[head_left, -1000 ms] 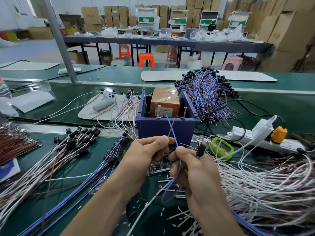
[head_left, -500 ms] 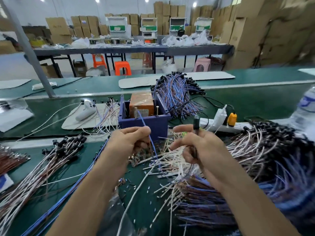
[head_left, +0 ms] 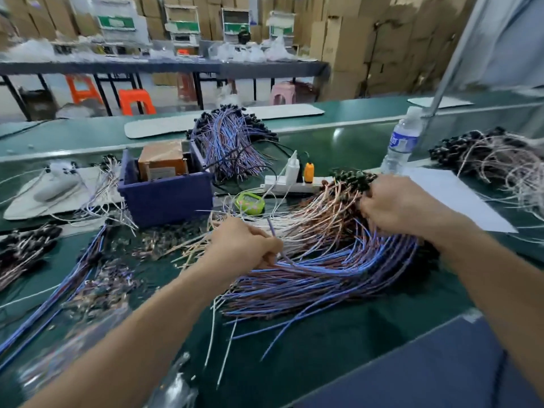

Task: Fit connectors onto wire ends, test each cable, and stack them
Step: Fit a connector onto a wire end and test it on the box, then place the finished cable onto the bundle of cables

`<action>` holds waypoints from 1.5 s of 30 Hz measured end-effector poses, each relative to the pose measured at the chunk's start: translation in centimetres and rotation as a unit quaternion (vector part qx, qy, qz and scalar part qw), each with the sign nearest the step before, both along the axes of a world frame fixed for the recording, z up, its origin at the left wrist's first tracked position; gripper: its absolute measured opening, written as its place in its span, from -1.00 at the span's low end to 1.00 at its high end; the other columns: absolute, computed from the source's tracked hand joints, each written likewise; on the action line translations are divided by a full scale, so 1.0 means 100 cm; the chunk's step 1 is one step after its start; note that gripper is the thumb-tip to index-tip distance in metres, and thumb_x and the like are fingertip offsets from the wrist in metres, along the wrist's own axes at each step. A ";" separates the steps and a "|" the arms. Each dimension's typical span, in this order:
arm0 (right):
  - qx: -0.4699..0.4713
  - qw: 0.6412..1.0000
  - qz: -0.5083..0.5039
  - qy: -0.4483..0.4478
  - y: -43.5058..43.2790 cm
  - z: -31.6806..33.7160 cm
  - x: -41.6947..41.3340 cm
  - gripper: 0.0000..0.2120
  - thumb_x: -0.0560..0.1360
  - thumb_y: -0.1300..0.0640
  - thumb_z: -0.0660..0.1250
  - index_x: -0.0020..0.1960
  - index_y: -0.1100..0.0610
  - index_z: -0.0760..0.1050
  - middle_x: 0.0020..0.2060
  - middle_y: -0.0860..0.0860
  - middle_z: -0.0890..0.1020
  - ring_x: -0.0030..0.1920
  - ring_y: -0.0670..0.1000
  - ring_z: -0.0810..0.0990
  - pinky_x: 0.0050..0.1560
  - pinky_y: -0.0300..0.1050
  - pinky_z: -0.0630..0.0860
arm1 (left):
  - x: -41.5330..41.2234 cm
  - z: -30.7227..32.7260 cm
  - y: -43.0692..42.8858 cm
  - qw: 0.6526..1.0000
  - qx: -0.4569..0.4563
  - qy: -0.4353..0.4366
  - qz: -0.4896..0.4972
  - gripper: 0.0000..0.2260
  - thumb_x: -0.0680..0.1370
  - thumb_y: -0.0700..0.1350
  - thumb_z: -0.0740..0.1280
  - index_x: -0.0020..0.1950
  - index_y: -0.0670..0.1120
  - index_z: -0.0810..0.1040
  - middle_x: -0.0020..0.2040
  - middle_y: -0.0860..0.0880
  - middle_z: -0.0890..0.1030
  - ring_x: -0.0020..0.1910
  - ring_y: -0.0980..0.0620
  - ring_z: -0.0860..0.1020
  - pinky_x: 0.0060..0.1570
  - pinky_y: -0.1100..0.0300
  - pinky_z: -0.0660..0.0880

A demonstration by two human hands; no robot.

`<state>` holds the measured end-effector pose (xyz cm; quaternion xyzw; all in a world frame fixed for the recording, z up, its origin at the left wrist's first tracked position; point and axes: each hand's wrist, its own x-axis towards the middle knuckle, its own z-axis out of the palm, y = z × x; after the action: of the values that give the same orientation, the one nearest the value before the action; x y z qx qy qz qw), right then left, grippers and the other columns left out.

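Note:
My left hand is curled into a fist at the middle of the bench and pinches the thin blue wire that sticks up from it. My right hand is farther right, fingers curled down among the black connectors of a big fanned pile of blue and brown cables. It seems to grip the cable's connector end there; the fingertips are hidden. Small loose terminals lie left of my left hand. The blue bin holds the orange-brown tester box.
A second blue cable bundle lies behind the bin. A power strip, a green timer, a water bottle and a white sheet stand to the right. More cable bundles lie far right and left.
My view has swung right. My right hand carried the connector end away from the bin to the pile on the right; my left hand followed with the blue wire, away from the tester.

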<state>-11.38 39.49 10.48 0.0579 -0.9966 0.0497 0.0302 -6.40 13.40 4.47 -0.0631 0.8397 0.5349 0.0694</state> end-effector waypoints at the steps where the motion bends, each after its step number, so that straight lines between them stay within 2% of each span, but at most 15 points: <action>1: 0.052 0.998 -0.006 0.016 0.002 0.000 0.001 -0.71 0.61 0.15 0.22 -0.27 0.19 0.47 -0.29 0.05 0.56 -0.13 0.20 0.62 -0.20 -0.09 0.42 | -0.003 -0.004 0.008 1.000 -0.010 -0.004 0.008 -0.81 0.45 -0.14 0.56 -0.34 -0.17 0.73 -0.35 -0.11 0.71 -0.41 0.05 0.62 -0.36 0.20 0.57; 4: 0.077 0.995 -0.054 0.012 0.007 -0.006 -0.004 -0.69 0.58 0.20 0.25 -0.33 0.23 0.38 -0.23 0.14 0.54 -0.21 0.16 0.51 -0.21 -0.10 0.42 | -0.009 -0.015 0.022 0.995 -0.096 0.015 0.004 -0.77 0.48 -0.04 0.53 -0.34 -0.11 0.74 -0.38 -0.05 0.70 -0.39 0.05 0.63 -0.27 0.12 0.62; 8: 0.060 0.993 -0.103 0.020 0.011 -0.023 -0.007 -0.81 0.56 0.11 0.31 -0.14 0.17 0.36 -0.12 0.16 0.52 -0.13 0.19 0.48 -0.13 -0.03 0.42 | -0.004 -0.026 0.030 0.966 -0.249 0.069 -0.013 -0.68 0.49 0.13 0.48 -0.36 -0.04 0.71 -0.46 0.01 0.64 -0.46 0.10 0.59 -0.50 0.30 0.41; 12: 0.170 0.977 -0.112 0.063 0.002 -0.023 -0.004 -0.93 0.53 0.06 0.34 -0.02 0.05 0.52 0.02 0.08 0.67 -0.02 0.16 0.65 -0.17 -0.06 0.36 | -0.002 -0.030 0.028 0.954 -0.282 0.100 -0.002 -0.58 0.48 0.19 0.47 -0.45 -0.07 0.63 -0.54 0.06 0.57 -0.55 0.11 0.49 -0.47 0.27 0.37; 15: 0.184 0.973 -0.099 0.101 -0.009 -0.020 -0.003 -0.87 0.51 0.03 0.40 -0.14 0.06 0.53 -0.07 0.06 0.69 -0.17 0.13 0.59 -0.21 -0.07 0.35 | 0.000 -0.031 0.021 0.956 -0.276 0.100 -0.007 -0.58 0.48 0.18 0.48 -0.44 -0.09 0.62 -0.53 0.00 0.57 -0.55 0.06 0.46 -0.45 0.22 0.45; 19: 0.085 0.984 -0.017 0.155 -0.053 -0.028 0.012 -0.59 0.51 0.06 0.35 -0.40 0.07 0.22 -0.34 0.08 0.59 -0.34 0.11 0.43 -0.26 -0.08 0.35 | 0.002 -0.031 0.007 0.976 -0.179 0.119 0.037 -0.74 0.47 0.02 0.50 -0.41 0.01 0.64 -0.51 0.07 0.60 -0.57 0.17 0.45 -0.44 0.21 0.48; 22: -0.001 0.989 0.055 0.140 -0.104 -0.043 0.020 -0.61 0.53 0.01 0.34 -0.37 0.09 0.28 -0.30 0.10 0.63 -0.29 0.17 0.54 -0.27 -0.08 0.34 | 0.003 -0.030 -0.007 0.978 -0.148 0.124 0.083 -0.79 0.44 -0.03 0.46 -0.38 -0.05 0.63 -0.50 -0.03 0.58 -0.57 0.14 0.47 -0.46 0.23 0.45; 26: -0.104 0.986 0.103 0.081 -0.174 -0.060 0.017 -0.69 0.53 -0.01 0.35 -0.31 0.08 0.38 -0.34 0.03 0.47 -0.26 0.12 0.44 -0.24 -0.08 0.34 | 0.006 -0.030 -0.041 0.970 -0.144 0.124 0.150 -0.72 0.46 0.00 0.45 -0.40 -0.11 0.61 -0.58 0.04 0.47 -0.57 0.16 0.39 -0.54 0.33 0.31; 29: -0.163 0.978 0.122 0.042 -0.218 -0.068 0.010 -0.73 0.53 -0.06 0.34 -0.19 0.14 0.58 -0.19 0.11 0.65 -0.17 0.17 0.56 -0.21 -0.08 0.37 | 0.015 -0.029 -0.079 0.954 -0.168 0.132 0.209 -0.73 0.46 0.03 0.46 -0.43 0.01 0.63 -0.59 0.08 0.48 -0.54 0.21 0.43 -0.50 0.36 0.33; 31: -0.191 0.973 0.131 0.015 -0.245 -0.074 0.008 -0.71 0.51 -0.08 0.34 -0.13 0.15 0.64 -0.17 0.13 0.68 -0.13 0.19 0.60 -0.19 -0.09 0.38 | 0.019 -0.029 -0.105 0.942 -0.171 0.141 0.254 -0.69 0.49 0.01 0.46 -0.44 -0.05 0.64 -0.55 0.07 0.55 -0.54 0.21 0.47 -0.51 0.37 0.35; 34: -0.238 0.959 0.153 -0.011 -0.285 -0.084 0.010 -0.72 0.51 -0.05 0.35 -0.24 0.14 0.59 -0.35 0.04 0.60 -0.24 0.17 0.58 -0.26 -0.09 0.37 | 0.027 -0.026 -0.143 0.919 -0.128 0.172 0.330 -0.72 0.63 -0.06 0.37 -0.27 -0.06 0.67 -0.47 0.06 0.63 -0.52 0.22 0.53 -0.42 0.36 0.46; 36: -0.285 0.944 0.165 -0.025 -0.308 -0.090 0.012 -0.70 0.51 -0.02 0.36 -0.33 0.12 0.52 -0.45 -0.03 0.55 -0.34 0.07 0.55 -0.37 -0.11 0.31 | 0.036 -0.024 -0.167 0.893 -0.132 0.214 0.374 -0.79 0.67 -0.15 0.29 -0.07 0.03 0.67 -0.32 0.11 0.68 -0.34 0.15 0.63 -0.22 0.18 0.59; 39: -0.334 0.920 0.200 -0.048 -0.339 -0.096 0.013 -0.70 0.53 -0.03 0.36 -0.32 0.06 0.48 -0.41 -0.03 0.58 -0.34 0.04 0.54 -0.37 -0.11 0.35 | 0.048 -0.028 -0.206 0.850 -0.223 0.238 0.414 -0.73 0.63 -0.29 0.30 0.21 -0.03 0.68 -0.02 0.04 0.72 -0.06 0.02 0.65 0.03 0.14 0.57; 42: -0.313 0.915 0.241 -0.083 -0.366 -0.100 0.010 -0.86 0.55 0.05 0.34 -0.17 0.03 0.60 -0.25 0.01 0.68 -0.19 0.10 0.63 -0.16 -0.02 0.56 | 0.053 -0.047 -0.235 0.837 -0.308 0.173 0.418 -0.75 0.61 -0.13 0.37 0.27 0.02 0.68 0.04 -0.09 0.72 -0.02 -0.09 0.63 0.05 0.08 0.51; 45: -0.279 0.921 0.254 -0.102 -0.382 -0.104 0.009 -0.83 0.52 0.16 0.31 -0.09 -0.01 0.66 -0.12 0.01 0.72 -0.08 0.09 0.65 -0.02 -0.05 0.60 | 0.053 -0.071 -0.235 0.846 -0.385 0.062 0.362 -0.68 0.58 0.09 0.39 0.31 0.07 0.63 0.12 -0.05 0.65 0.12 -0.09 0.56 0.16 0.03 0.46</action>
<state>-10.50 1.27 0.06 0.2932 -0.8919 0.3370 -0.0703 -1.15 -10.15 -2.60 -0.3513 0.8983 0.1581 -0.2113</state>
